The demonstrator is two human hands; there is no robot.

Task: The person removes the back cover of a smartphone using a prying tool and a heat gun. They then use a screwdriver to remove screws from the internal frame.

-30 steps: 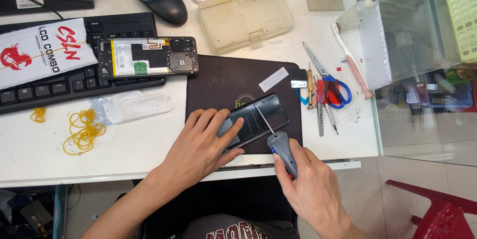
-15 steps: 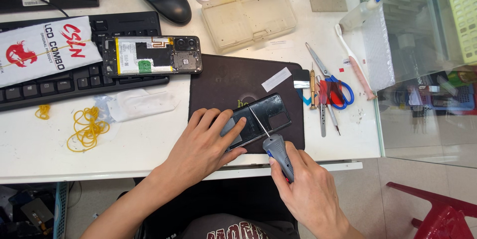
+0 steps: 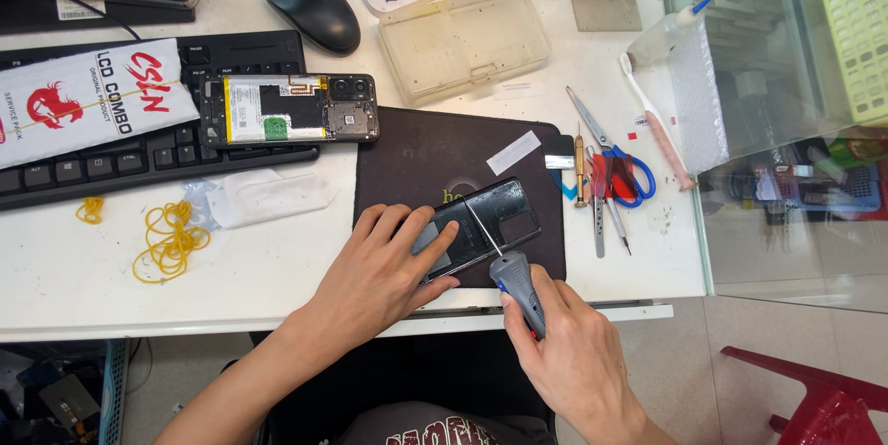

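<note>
A black phone back cover (image 3: 495, 218) lies tilted on a dark brown work mat (image 3: 435, 154) near the table's front edge. My left hand (image 3: 375, 274) presses flat on the cover's left end. A grey-handled screwdriver (image 3: 516, 283) is gripped in my right hand (image 3: 564, 352), and its thin shaft points up to the cover's middle. An opened phone (image 3: 289, 109) with its battery and boards exposed rests on the black keyboard (image 3: 139, 144) at the upper left.
Scissors (image 3: 615, 163), small screwdrivers (image 3: 597, 209) and a toothbrush (image 3: 652, 126) lie right of the mat. A clear plastic box (image 3: 467, 43) and a mouse (image 3: 313, 8) sit behind. Yellow rubber bands (image 3: 166, 237) and a plastic bag (image 3: 264, 197) lie at the left. A red stool (image 3: 814, 399) stands below right.
The view has shifted slightly. Both hands stay on the cover and the screwdriver, with the tip still at the cover's middle.
</note>
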